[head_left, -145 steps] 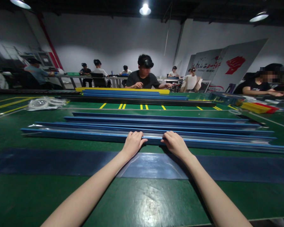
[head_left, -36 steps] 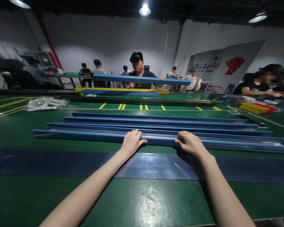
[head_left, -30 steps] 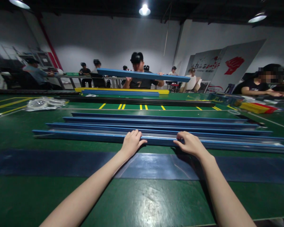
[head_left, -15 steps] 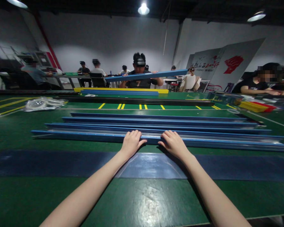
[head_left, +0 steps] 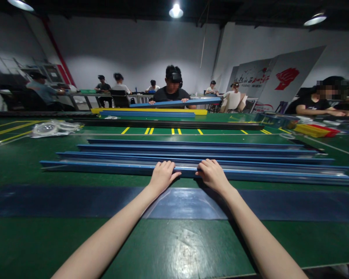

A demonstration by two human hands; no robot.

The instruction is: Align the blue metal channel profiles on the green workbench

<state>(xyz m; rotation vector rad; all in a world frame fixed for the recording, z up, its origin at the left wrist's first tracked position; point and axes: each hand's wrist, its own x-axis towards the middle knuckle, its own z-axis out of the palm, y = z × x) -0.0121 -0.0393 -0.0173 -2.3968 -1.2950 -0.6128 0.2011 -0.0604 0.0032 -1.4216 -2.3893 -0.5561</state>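
Observation:
Several long blue channels lie side by side across the green table (head_left: 174, 240). My left hand (head_left: 163, 175) grips the nearest blue channel (head_left: 104, 168) left of its middle, fingers over the far side and thumb along the near wall. My right hand (head_left: 211, 174) is closed on the same channel a short way to the right, fingers curled over its edge. Between my hands a short stretch of the channel shows. Closer to me, a flat translucent strip (head_left: 189, 203) lies across the table beneath my forearms.
Across the table a person (head_left: 171, 91) holds a blue bar (head_left: 197, 102) above a yellow bar (head_left: 151, 111). A long black bar (head_left: 174, 124) lies beyond the channels. Clear bags (head_left: 50, 128) lie at the left, yellow and red trays (head_left: 311, 131) at the right.
The person opposite has lowered the blue bar, which also moved slightly left and tilts less. My hands and the channel have barely moved.

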